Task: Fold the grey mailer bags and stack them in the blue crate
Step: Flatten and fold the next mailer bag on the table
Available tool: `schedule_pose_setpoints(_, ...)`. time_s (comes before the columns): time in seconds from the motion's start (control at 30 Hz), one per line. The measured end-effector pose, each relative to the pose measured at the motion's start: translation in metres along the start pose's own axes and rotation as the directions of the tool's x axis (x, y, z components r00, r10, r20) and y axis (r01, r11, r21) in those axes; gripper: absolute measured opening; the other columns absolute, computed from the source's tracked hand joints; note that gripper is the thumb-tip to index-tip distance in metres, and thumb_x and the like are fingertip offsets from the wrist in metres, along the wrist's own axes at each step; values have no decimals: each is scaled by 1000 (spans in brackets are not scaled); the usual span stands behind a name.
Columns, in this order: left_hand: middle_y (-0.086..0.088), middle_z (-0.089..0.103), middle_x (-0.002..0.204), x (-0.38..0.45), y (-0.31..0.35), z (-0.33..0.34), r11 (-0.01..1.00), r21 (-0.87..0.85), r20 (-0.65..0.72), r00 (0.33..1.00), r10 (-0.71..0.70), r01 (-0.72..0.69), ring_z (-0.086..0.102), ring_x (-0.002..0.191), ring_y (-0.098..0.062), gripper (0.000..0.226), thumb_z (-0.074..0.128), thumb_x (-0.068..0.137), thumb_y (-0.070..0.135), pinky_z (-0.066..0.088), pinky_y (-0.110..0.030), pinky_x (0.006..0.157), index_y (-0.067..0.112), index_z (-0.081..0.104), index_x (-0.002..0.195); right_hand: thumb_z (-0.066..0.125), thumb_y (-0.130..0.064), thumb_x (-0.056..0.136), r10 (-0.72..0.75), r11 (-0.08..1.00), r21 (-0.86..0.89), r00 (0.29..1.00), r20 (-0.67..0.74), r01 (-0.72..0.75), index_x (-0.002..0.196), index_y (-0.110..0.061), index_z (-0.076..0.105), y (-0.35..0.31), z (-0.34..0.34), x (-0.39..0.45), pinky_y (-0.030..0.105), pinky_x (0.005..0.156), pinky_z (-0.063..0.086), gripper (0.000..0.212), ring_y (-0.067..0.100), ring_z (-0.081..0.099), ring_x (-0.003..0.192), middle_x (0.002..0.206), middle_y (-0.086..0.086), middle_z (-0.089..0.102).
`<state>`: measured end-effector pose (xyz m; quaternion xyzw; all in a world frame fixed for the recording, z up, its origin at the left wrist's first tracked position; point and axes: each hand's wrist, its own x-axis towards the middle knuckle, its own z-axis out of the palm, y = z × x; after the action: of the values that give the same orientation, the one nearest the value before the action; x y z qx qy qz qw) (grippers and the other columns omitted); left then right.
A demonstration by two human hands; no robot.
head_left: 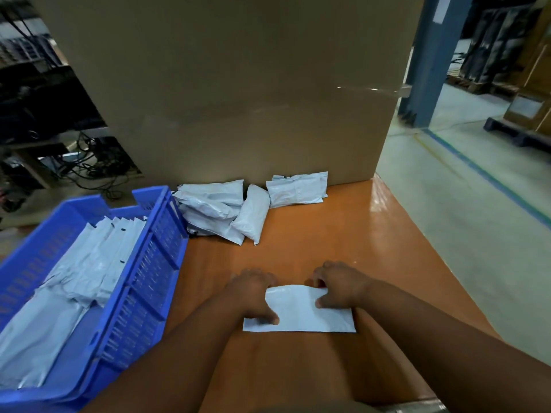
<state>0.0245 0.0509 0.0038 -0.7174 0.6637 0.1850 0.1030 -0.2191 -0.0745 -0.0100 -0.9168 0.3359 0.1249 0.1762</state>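
The person is folding one grey mailer bag (301, 310) on the orange desk (343, 234), just in front of their body. The left hand (253, 293) is gripping the bag's left end, its thumb pressing on top and its fingers curled past the far edge. The right hand (340, 286) is pinching the right end in the same way. Both hands are holding the bag, which is lying flat in a long, narrow strip.

The likely risks are these. The slick plastic could be springing back open once the hands let go, because a soft crease in such film holds poorly. The strip could also be sliding on the glossy desk under uneven pressure, leaving the edges askew. A loosely folded bag might then be unfolding on its way to the blue crate (143, 263), which is standing to the left, well apart from the hands.

Counting: one bag in hand; one crate, holding a leaning row of folded bags (89, 263), too overlapped to count exactly; a pile of mailers (226, 210) waiting against the cardboard box (238, 84), perhaps five or six, though overlaps make that uncertain.
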Motion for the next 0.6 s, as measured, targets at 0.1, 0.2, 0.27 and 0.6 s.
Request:
schedule_pose_setpoints(0.1,10,57,120,3,-1,-3,994,-112,-58,998,13,-20,51,120,-15,59,75,79,67,40,-36,93,38,61,128,78,-43,80,-27,999,46,999,-27,28,93,-33,57,4,0,2,39,81,52,26,18,53,97,103,-6,50)
schedule_pose_setpoints(0.2,10,65,104,3,-10,-9,957,-288,-113,994,6,-38,61,99,-14,25,72,91,54,52,-35,84,33,60,100,75,-30,80,-30,990,136,997,-64,39,81,-35,51,8,-2,8,33,73,45,25,17,56,90,97,-8,55)
schedule_pose_setpoints(0.27,14,65,99,-3,-16,-20,948,-312,-154,988,19,-67,61,93,-10,19,72,92,47,55,-39,85,37,56,95,74,-24,82,-9,984,174,998,-67,20,90,-35,56,10,-12,12,33,75,49,23,18,60,91,101,-7,64)
schedule_pose_setpoints(0.6,10,64,84,-36,-46,-118,967,-253,-531,831,-163,28,61,83,-16,22,73,92,44,49,-34,69,34,54,93,60,-29,93,-127,977,-204,931,-343,58,102,-33,67,-18,-174,67,33,76,46,12,19,62,104,108,-10,69)
